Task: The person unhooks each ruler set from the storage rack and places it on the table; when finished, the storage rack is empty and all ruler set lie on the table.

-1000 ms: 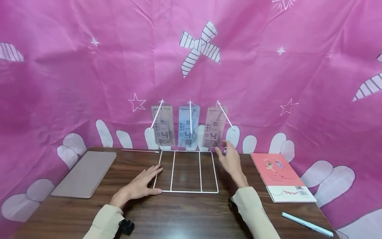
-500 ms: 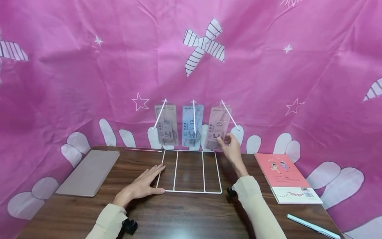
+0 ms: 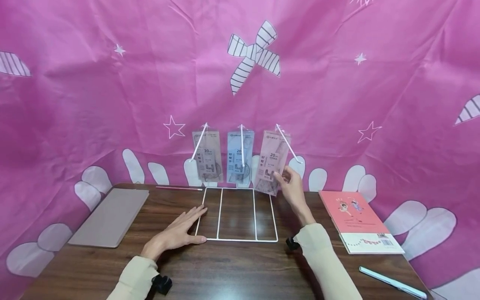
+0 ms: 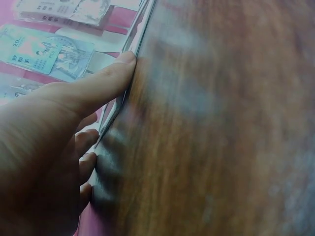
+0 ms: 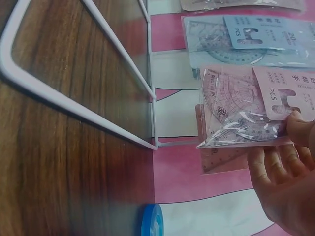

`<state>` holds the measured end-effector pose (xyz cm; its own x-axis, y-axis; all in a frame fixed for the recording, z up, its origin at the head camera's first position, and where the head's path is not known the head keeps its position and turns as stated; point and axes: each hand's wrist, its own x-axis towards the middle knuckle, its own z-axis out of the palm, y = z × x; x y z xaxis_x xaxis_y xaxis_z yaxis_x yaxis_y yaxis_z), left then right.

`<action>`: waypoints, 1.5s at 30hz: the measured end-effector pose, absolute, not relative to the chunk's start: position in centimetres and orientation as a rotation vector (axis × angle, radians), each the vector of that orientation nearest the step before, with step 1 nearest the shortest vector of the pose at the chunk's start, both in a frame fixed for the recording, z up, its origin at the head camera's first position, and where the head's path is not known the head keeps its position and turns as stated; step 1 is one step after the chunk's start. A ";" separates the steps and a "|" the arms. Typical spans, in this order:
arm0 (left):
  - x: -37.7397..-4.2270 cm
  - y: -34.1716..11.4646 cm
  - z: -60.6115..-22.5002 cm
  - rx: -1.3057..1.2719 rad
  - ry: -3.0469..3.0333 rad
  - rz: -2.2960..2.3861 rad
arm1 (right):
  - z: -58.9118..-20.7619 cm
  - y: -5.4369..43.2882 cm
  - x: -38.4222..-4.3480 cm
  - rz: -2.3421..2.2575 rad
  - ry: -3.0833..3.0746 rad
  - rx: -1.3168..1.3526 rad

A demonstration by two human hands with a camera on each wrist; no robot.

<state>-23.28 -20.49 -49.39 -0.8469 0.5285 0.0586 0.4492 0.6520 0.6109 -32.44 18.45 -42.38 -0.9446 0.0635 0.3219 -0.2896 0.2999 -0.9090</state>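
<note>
A white wire rack (image 3: pixel 236 239) stands on the table, its three hooks each bearing flat plastic-packed ruler sets. My right hand (image 3: pixel 294 189) pinches the lower right edge of the pink ruler set (image 3: pixel 271 160), thumb in front and fingers behind. Its clear pack, showing a protractor (image 5: pixel 231 93), is tilted forward at the bottom, and another pink pack (image 5: pixel 224 162) shows behind it. The blue ruler set (image 3: pixel 234 156) hangs in the middle, the greyish one (image 3: pixel 208 156) on the left. My left hand (image 3: pixel 176 231) rests with extended fingers on the rack base's left side, thumb at the front corner.
A grey notebook (image 3: pixel 110 218) lies on the left of the table (image 3: pixel 225 271), a thin red stick (image 3: pixel 178 188) at the back. To the right are a pink-and-white book (image 3: pixel 360 221) and a light blue pen (image 3: pixel 391 283). Pink patterned cloth (image 3: pixel 150 83) encloses the table.
My right hand has moved up and left from beside the pink ruler set and taken hold of its lower edge. The pack's bottom has swung forward. My left hand has stayed on the rack base.
</note>
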 end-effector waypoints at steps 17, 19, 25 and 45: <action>-23.0 -20.4 -49.2 0.812 2.746 0.974 | -42.4 20.4 -28.7 1.626 -2.308 0.335; -23.0 -20.4 -49.3 0.816 2.748 0.973 | -42.4 20.6 -28.2 1.610 -2.313 0.345; -23.0 -20.4 -49.3 0.829 2.753 0.984 | -42.0 20.9 -26.8 1.585 -2.315 0.362; -23.1 -20.5 -49.8 0.857 2.760 1.030 | -40.7 22.6 -22.3 1.479 -2.392 0.419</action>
<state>-23.09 -20.46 -49.75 -0.8413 0.5268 0.1213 0.4775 0.6191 0.6235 -22.32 22.59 -40.75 -0.9135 -0.0898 0.3969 -0.3951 0.4283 -0.8127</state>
